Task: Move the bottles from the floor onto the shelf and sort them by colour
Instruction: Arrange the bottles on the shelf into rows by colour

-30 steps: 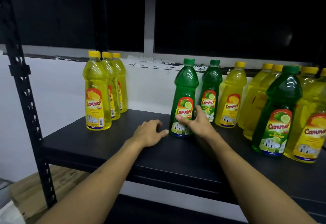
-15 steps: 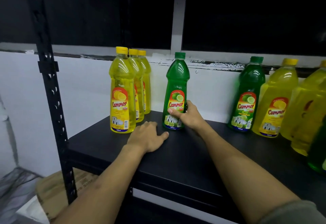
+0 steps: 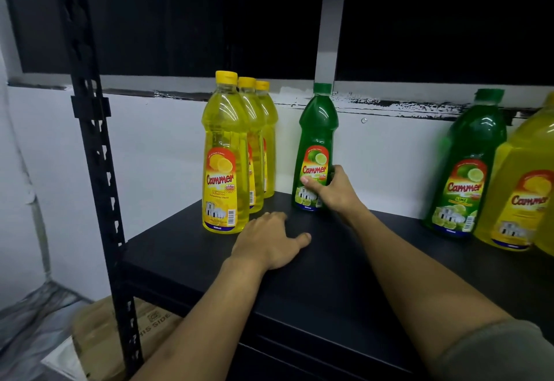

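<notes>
Black shelf (image 3: pixel 329 284), back left corner: three yellow bottles (image 3: pixel 225 155), "Cammer LEMON"; just beside them, green bottle (image 3: pixel 314 152), "Cammer", upright, right hand (image 3: pixel 332 191) wrapped around its label. Left hand (image 3: pixel 269 242) flat, fingers loosely spread, empty. Right edge: second green bottle (image 3: pixel 464 170), "LIME". White wall; cardboard box (image 3: pixel 99 332) below, "THIS SIDE".

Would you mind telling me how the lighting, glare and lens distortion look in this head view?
Head view: dim overall, window panes black; small glare streaks on the yellow bottles and the green bottle in the right hand; wide-angle bending tilts the bottles at the right edge; labels stay sharp.
</notes>
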Action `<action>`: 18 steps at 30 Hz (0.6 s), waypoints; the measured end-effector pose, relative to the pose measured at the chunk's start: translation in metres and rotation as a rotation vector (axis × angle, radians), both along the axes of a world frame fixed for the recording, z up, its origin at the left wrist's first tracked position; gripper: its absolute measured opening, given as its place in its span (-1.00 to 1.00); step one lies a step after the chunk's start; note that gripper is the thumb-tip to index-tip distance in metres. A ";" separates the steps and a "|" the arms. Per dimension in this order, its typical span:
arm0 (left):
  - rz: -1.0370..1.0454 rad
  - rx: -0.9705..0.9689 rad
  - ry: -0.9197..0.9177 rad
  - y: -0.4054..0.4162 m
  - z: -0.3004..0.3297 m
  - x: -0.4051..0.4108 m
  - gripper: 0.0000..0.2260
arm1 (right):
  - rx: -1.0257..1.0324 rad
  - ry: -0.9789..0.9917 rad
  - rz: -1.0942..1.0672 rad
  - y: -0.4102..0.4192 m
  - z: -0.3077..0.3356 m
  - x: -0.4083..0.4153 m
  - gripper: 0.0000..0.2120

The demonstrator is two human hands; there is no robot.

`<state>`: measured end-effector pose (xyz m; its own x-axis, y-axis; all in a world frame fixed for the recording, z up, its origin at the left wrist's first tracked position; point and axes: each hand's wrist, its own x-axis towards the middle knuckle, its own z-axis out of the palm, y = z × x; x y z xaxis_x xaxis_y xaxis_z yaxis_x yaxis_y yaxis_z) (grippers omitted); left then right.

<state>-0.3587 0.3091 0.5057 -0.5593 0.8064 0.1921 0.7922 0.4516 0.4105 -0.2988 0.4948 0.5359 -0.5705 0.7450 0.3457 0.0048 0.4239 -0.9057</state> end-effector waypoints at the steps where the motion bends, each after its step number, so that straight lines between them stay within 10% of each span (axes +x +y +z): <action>1: -0.001 0.003 -0.007 0.000 0.000 0.000 -0.29 | -0.007 0.013 -0.006 0.001 -0.001 -0.001 -0.48; 18: -0.026 0.034 -0.054 -0.003 0.001 -0.003 -0.35 | 0.116 -0.012 -0.176 0.007 -0.006 -0.011 -0.35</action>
